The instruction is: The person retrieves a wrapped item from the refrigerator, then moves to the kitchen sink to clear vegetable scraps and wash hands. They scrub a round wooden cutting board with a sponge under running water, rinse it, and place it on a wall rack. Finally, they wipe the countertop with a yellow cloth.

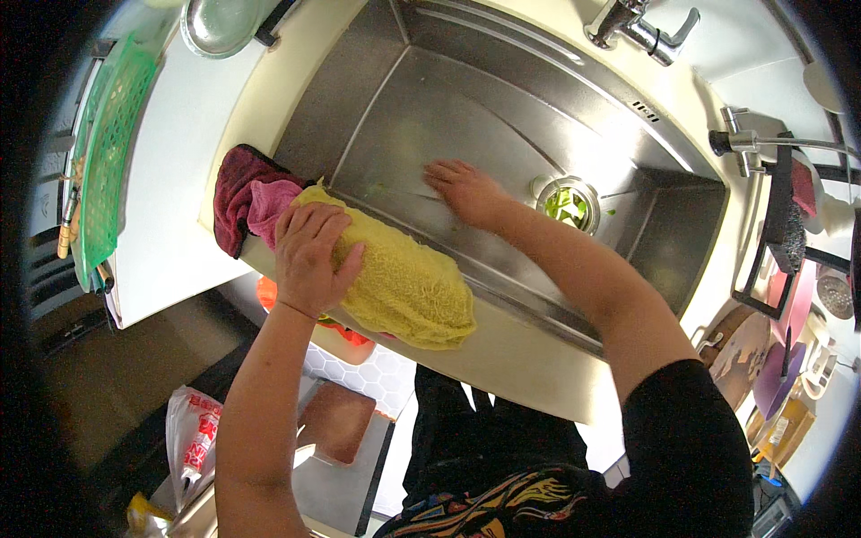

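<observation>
A yellow terry cloth (403,279) is draped over the front rim of the stainless steel sink (464,114). My left hand (313,252) grips its left end, thumb spread across the top. Beside that hand, a pink cloth (268,205) and a dark red cloth (237,195) lie bunched at the sink's left front corner. My right hand (467,191) reaches over the sink floor, palm down and fingers extended, with nothing visible in it. Whether it touches the steel, I cannot tell. Right of it, the drain strainer (568,205) holds green and white vegetable scraps.
A chrome faucet (642,30) stands behind the sink, a second tap (743,141) at the right. On the left are a green plastic basket (114,161) and a glass lid (222,23). A rack (760,306) and a round cutting board (740,356) stand right. A plastic bag (192,437) is low left.
</observation>
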Tool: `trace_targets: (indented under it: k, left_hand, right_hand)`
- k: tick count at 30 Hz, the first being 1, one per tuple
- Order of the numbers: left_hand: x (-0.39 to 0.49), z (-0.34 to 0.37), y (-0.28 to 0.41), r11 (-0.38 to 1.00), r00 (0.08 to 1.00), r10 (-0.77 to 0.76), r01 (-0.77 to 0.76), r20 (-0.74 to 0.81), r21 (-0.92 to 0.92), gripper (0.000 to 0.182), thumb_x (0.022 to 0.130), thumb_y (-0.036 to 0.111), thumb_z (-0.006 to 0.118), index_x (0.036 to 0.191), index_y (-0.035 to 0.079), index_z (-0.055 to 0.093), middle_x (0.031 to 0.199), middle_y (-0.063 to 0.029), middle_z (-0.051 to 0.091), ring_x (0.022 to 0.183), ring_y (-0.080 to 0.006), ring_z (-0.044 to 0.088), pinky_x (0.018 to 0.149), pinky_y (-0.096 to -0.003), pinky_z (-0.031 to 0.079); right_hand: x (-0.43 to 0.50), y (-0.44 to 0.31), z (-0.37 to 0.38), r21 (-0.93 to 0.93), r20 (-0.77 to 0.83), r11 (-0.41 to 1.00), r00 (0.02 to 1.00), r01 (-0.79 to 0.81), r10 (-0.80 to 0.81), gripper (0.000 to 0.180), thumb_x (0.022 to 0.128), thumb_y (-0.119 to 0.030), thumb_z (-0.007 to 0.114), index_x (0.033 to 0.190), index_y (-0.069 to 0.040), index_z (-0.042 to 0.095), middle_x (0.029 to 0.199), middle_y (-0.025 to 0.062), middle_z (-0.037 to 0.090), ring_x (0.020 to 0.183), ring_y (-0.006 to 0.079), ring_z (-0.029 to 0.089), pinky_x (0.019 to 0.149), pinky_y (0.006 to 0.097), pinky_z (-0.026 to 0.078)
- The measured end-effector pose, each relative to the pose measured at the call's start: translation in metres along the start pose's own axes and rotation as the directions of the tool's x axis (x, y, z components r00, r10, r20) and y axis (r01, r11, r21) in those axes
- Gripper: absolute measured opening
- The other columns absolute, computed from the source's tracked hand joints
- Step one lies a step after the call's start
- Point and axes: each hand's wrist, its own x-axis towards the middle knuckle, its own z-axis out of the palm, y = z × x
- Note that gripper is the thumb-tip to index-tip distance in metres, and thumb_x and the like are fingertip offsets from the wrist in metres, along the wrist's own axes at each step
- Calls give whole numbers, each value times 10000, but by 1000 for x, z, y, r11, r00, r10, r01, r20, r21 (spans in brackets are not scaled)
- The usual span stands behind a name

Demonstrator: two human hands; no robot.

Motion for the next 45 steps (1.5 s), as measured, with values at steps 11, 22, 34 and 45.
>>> trace_targets:
  k: [11,22,34,45]
  left_hand:
    - [1,-1,0,1000,1000,-12,12,2,-18,299,723,259,661,947,65,629,1012,-83,622,1017,-283,543,971,-430,351]
    - [-3,3,0,1000,999,-4,3,-38,-5,280,731,258,670,933,68,628,996,-86,619,1003,-281,545,962,-429,355]
    - [-3,1,0,1000,1000,-9,9,-18,4,275,751,270,652,935,67,623,1013,-89,619,1027,-279,537,983,-432,343]
    - [-2,2,0,1000,1000,5,-5,-12,12,267,757,260,645,942,70,615,1024,-84,618,1043,-282,537,993,-439,338]
  right_hand:
    - [3,-37,27,325,350,945,933,-32,-89,400,930,-189,453,1294,-29,488,1363,124,473,1246,287,459,1069,383,350]
    - [-211,46,-26,-277,200,901,897,-335,395,397,872,-158,546,1244,-21,547,1316,145,525,1250,277,470,1073,382,357]
    - [-222,3,-4,528,848,-797,134,-293,513,520,967,-360,437,1367,-35,365,1330,241,442,1080,374,565,821,534,529]
    - [-191,76,14,652,747,-739,26,171,664,302,919,-52,483,1191,78,500,1047,209,584,880,310,607,780,388,562]
